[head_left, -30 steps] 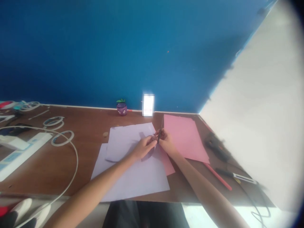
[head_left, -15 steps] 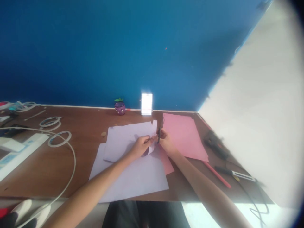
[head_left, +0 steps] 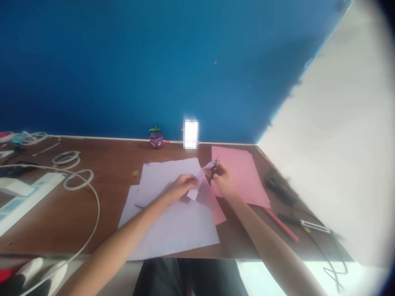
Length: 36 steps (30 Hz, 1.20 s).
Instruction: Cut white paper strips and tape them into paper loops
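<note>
My left hand [head_left: 184, 184] is closed, its thumb and fingers pinching the right edge of a pale white sheet of paper [head_left: 166, 174]. A narrow strip of the same paper [head_left: 197, 188] slants past its fingertips, its upper end near the scissors. My right hand [head_left: 222, 177] is wrapped round dark scissors [head_left: 214, 167], their blades pointing up and away. It rests over the left side of a stack of pink paper [head_left: 242, 174]. Beneath the held sheet lies a larger white sheet [head_left: 173, 234], with a corner of pink paper [head_left: 218, 211] showing at its right.
A purple pot [head_left: 156, 140] and a bright blurred-out rectangle [head_left: 191, 134] stand by the blue wall. On the left are a white power strip [head_left: 37, 193] and looped cable [head_left: 97, 205]. At the right lie a red stick [head_left: 282, 225] and a black-and-white handled tool [head_left: 311, 226].
My right hand has moved right and slightly up with the scissors. The paper strip now hangs away from the sheet at a slant, and my left hand has shifted slightly.
</note>
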Each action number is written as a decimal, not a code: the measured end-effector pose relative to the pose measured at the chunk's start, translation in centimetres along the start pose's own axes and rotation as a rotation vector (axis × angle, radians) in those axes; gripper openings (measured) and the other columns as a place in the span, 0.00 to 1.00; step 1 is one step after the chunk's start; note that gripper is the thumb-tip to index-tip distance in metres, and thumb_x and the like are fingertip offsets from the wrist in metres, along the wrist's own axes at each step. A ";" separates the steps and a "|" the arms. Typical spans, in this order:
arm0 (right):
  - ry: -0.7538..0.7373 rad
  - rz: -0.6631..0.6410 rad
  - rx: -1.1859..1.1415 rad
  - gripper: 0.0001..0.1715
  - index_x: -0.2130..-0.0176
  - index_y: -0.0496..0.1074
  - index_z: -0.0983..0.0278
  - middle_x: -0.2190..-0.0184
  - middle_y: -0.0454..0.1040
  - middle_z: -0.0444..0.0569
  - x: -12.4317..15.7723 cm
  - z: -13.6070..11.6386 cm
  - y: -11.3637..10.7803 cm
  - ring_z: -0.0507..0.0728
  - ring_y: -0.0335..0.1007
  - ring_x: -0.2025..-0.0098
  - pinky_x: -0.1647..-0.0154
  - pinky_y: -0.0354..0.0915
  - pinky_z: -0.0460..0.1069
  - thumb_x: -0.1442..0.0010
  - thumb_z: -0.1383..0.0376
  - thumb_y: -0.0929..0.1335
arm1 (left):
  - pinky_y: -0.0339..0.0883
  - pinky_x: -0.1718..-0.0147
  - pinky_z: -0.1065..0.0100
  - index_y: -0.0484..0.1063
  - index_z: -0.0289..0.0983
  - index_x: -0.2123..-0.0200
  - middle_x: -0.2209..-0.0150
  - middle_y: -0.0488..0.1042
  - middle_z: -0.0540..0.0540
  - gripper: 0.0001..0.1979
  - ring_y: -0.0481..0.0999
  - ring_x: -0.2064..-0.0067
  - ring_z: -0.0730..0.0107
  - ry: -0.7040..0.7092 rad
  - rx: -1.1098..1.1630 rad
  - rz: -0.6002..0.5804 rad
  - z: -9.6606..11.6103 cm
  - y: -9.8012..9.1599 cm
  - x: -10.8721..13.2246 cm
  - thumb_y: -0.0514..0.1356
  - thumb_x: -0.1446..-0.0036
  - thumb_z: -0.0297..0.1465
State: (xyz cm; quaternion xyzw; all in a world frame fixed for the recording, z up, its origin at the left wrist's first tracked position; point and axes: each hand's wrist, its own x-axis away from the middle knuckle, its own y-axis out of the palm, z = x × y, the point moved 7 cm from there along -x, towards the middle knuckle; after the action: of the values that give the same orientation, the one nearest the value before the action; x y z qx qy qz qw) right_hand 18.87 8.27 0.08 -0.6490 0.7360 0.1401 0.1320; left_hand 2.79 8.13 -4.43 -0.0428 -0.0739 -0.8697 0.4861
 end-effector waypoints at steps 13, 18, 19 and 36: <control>-0.194 -0.309 0.351 0.10 0.70 0.72 0.59 0.68 0.73 0.46 1.6 -1.1 3.4 0.55 0.66 0.68 0.70 0.62 0.48 0.53 0.73 0.67 | 0.58 0.73 0.72 0.71 0.33 0.69 0.73 0.69 0.49 0.21 0.68 0.71 0.73 0.066 0.109 0.119 0.7 -0.9 0.0 0.59 0.46 0.48; -0.167 -0.308 0.333 0.11 0.70 0.73 0.59 0.68 0.72 0.45 1.5 -0.4 3.1 0.54 0.66 0.70 0.69 0.62 0.49 0.54 0.73 0.67 | 0.57 0.72 0.73 0.70 0.33 0.70 0.72 0.69 0.49 0.18 0.68 0.71 0.76 0.061 0.126 0.054 0.9 -0.4 -0.2 0.63 0.47 0.44; -0.161 -0.303 0.324 0.11 0.69 0.73 0.59 0.68 0.72 0.45 1.5 -0.2 3.0 0.53 0.66 0.70 0.69 0.63 0.49 0.54 0.73 0.67 | 0.59 0.71 0.73 0.70 0.33 0.70 0.71 0.70 0.49 0.18 0.69 0.70 0.75 0.058 0.139 0.055 0.8 -0.4 -0.2 0.64 0.48 0.43; 0.050 -0.192 0.020 0.12 0.64 0.68 0.59 0.60 0.75 0.48 0.7 0.7 1.6 0.55 0.71 0.64 0.64 0.67 0.51 0.51 0.66 0.71 | 0.67 0.65 0.69 0.65 0.37 0.46 0.65 0.76 0.44 0.24 0.76 0.64 0.69 0.126 0.034 0.052 0.3 -0.5 -0.2 0.62 0.45 0.36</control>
State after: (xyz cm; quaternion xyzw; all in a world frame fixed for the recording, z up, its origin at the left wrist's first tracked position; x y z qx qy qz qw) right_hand 17.20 8.12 -0.77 -0.7186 0.6747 0.1035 0.1329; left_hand 2.43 8.64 -4.24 0.0182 -0.0568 -0.8563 0.5131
